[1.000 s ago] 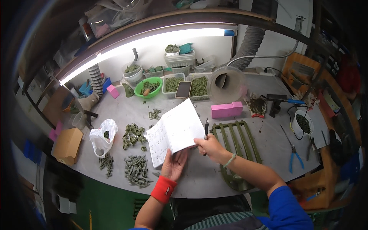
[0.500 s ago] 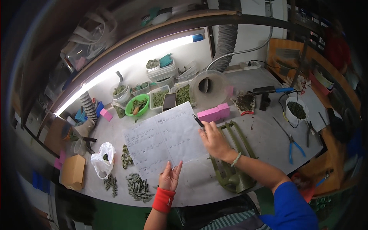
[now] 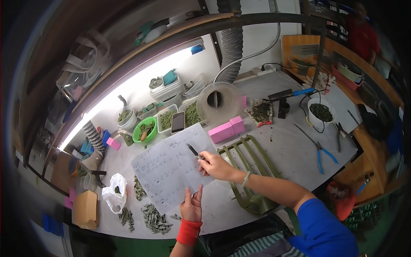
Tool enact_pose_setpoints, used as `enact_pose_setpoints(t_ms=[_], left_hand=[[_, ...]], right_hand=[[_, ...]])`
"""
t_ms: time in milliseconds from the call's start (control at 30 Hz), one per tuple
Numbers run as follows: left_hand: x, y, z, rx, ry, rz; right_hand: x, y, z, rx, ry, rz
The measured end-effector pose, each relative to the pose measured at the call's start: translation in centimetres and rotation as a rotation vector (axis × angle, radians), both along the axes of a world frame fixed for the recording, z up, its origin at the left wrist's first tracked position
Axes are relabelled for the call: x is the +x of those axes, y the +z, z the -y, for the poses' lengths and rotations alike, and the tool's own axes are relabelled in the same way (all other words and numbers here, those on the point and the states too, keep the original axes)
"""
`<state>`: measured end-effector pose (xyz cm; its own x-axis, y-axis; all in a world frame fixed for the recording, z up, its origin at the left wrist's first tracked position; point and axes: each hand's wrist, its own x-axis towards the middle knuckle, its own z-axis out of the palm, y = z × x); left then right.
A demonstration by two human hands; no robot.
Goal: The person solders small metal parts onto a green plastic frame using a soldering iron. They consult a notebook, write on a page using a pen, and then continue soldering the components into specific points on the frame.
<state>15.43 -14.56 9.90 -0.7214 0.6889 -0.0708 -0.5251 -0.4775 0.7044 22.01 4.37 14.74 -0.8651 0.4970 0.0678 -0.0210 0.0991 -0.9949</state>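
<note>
Paper (image 3: 165,173) partly behind right hand (image 3: 217,165)

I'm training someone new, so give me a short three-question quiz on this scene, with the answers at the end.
1. True or false: the paper is folded shut.
2. Multiple choice: where does the green frame lie?
A) Left of the paper
B) Right of the paper
C) On top of the paper
3. Short answer: what writing tool is held over the paper?

Key:
1. False; it is spread open, with writing on it.
2. B
3. A pen
</note>
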Motion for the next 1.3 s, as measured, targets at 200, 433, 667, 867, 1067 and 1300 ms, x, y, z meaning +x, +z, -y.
enact_pose_setpoints(t_ms=[200, 433, 667, 867, 1067, 1300], left_hand=[[1.8, 0.6, -0.7, 0.013, 0.054, -0.096], [2.2, 0.5, -0.9, 0.040, 0.046, -0.137], [2.2, 0.4, -0.7, 0.017, 0.058, -0.145], [2.3, 0.7, -0.9, -0.015, 0.059, -0.146], [2.6, 1.2, -1.2, -0.041, 0.074, -0.171], [2.6, 1.0, -1.5, -0.043, 0.073, -0.171]], right_hand=[[-0.1, 0.1, 0.7, 0.042, 0.012, -0.066], [0.3, -0.3, 0.6, 0.060, 0.037, -0.092], [0.0, -0.9, -0.4, -0.122, -0.010, -0.065], [-0.1, -1.0, -0.5, -0.118, -0.002, -0.080], [0.0, -0.6, -0.3, -0.068, 0.072, -0.073], [-0.1, -0.7, -0.3, -0.081, 0.123, -0.108]])
